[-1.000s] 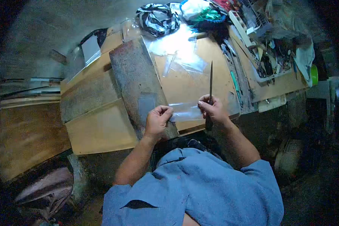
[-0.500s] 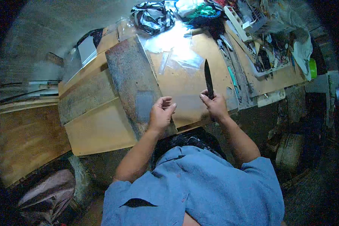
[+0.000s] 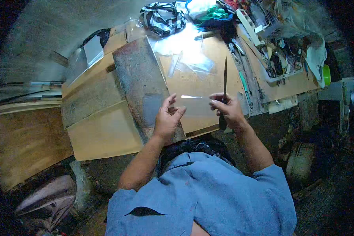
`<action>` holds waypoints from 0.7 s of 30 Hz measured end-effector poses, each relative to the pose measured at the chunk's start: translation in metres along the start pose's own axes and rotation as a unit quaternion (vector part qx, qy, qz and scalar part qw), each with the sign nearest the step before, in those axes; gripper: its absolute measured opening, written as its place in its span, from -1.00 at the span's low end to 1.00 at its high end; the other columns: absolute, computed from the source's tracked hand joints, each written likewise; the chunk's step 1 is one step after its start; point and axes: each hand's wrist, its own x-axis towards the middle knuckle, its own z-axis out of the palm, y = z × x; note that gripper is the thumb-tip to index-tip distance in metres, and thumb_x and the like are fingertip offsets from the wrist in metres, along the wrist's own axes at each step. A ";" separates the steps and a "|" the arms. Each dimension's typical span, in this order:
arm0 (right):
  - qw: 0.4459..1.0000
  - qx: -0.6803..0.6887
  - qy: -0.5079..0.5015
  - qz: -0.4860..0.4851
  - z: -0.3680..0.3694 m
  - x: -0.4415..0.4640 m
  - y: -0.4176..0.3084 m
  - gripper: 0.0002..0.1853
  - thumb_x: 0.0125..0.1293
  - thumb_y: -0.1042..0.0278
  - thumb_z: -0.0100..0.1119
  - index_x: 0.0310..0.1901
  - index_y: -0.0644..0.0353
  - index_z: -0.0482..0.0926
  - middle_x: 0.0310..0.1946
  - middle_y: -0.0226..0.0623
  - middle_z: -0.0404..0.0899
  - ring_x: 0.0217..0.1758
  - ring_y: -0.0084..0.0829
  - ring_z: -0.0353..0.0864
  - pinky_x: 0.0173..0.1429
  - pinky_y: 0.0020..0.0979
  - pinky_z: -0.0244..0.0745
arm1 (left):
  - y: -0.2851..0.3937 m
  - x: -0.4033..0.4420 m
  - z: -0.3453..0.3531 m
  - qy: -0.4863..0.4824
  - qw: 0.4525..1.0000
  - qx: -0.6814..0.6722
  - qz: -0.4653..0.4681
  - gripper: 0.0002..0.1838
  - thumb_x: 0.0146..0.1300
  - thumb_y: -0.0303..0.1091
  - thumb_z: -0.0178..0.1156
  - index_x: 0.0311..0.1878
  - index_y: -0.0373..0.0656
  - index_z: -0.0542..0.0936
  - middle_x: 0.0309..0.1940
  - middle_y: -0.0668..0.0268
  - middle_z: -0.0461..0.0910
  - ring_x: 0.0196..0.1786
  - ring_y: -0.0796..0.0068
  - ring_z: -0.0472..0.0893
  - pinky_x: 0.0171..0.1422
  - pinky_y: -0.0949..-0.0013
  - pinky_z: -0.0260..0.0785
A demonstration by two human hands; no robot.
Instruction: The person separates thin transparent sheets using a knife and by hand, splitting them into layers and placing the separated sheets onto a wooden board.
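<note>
My right hand (image 3: 231, 111) holds a dark knife (image 3: 225, 80) upright, its blade pointing away from me and its handle below the fingers. My left hand (image 3: 168, 119) has its fingers apart beside the right edge of a worn grey board (image 3: 139, 70). Between the two hands lies a clear plastic sheet (image 3: 196, 106), with a bright glint along its upper part; whether either hand touches it is hard to tell. A small grey rectangular plate (image 3: 152, 110) is on the board, left of my left hand. More clear plastic pieces (image 3: 198, 63) lie farther back under the light.
A white tray of tools (image 3: 285, 76) stands at the right, with a power strip (image 3: 249, 28) behind it. A turquoise tool (image 3: 244, 81) lies right of the knife. At the back are a black-and-white bag (image 3: 163, 19) and a green bundle (image 3: 214, 13).
The left hand has opened from its pinch on the clear sheet. The knife has turned from a broad side view to a thin edge view, and the right hand has shifted slightly right.
</note>
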 end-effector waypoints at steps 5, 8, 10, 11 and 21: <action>0.998 0.001 -0.055 0.003 0.008 -0.004 0.011 -0.85 0.22 0.32 0.22 -0.30 0.20 0.53 -0.56 -0.50 0.47 -0.58 -0.69 0.37 -0.50 -0.61 0.30 | -0.014 0.000 -0.006 -0.122 0.986 -0.092 -0.066 -0.76 0.25 -0.27 0.20 -0.18 -0.28 0.54 -0.35 0.29 0.58 -0.40 0.53 0.54 -0.30 0.43 0.43; 0.995 0.059 -0.049 0.057 0.016 -0.007 0.019 -0.84 0.21 0.31 0.24 -0.34 0.20 0.50 -0.59 -0.50 0.46 -0.61 -0.67 0.39 -0.51 -0.60 0.31 | -0.027 -0.002 -0.003 -0.084 0.996 -0.007 -0.027 -0.78 0.32 -0.27 0.12 -0.30 -0.25 0.54 -0.55 0.41 0.54 -0.54 0.61 0.48 -0.45 0.46 0.36; 0.993 0.076 -0.064 0.057 0.020 -0.011 0.014 -0.84 0.21 0.33 0.24 -0.34 0.20 0.50 -0.58 -0.48 0.48 -0.60 -0.66 0.41 -0.50 -0.60 0.33 | -0.029 -0.002 -0.005 -0.075 0.996 0.026 -0.047 -0.76 0.36 -0.25 0.05 -0.30 -0.25 0.54 -0.58 0.42 0.51 -0.55 0.67 0.45 -0.48 0.52 0.28; 0.991 0.092 -0.080 0.056 0.023 -0.013 0.013 -0.85 0.20 0.34 0.24 -0.33 0.21 0.50 -0.57 -0.47 0.49 -0.59 -0.65 0.43 -0.49 -0.60 0.34 | -0.029 -0.004 -0.004 -0.075 0.996 0.026 -0.047 -0.76 0.36 -0.25 0.05 -0.30 -0.25 0.54 -0.58 0.42 0.51 -0.55 0.67 0.45 -0.48 0.52 0.28; 0.993 0.070 -0.084 0.048 0.006 0.008 0.033 -0.82 0.17 0.34 0.28 -0.26 0.23 0.54 -0.52 -0.43 0.54 -0.53 -0.65 0.47 -0.44 -0.60 0.36 | -0.007 -0.008 -0.021 0.045 0.994 -0.102 -0.006 -0.77 0.39 -0.27 -0.02 -0.26 -0.22 0.50 -0.59 0.36 0.50 -0.58 0.62 0.48 -0.52 0.50 0.37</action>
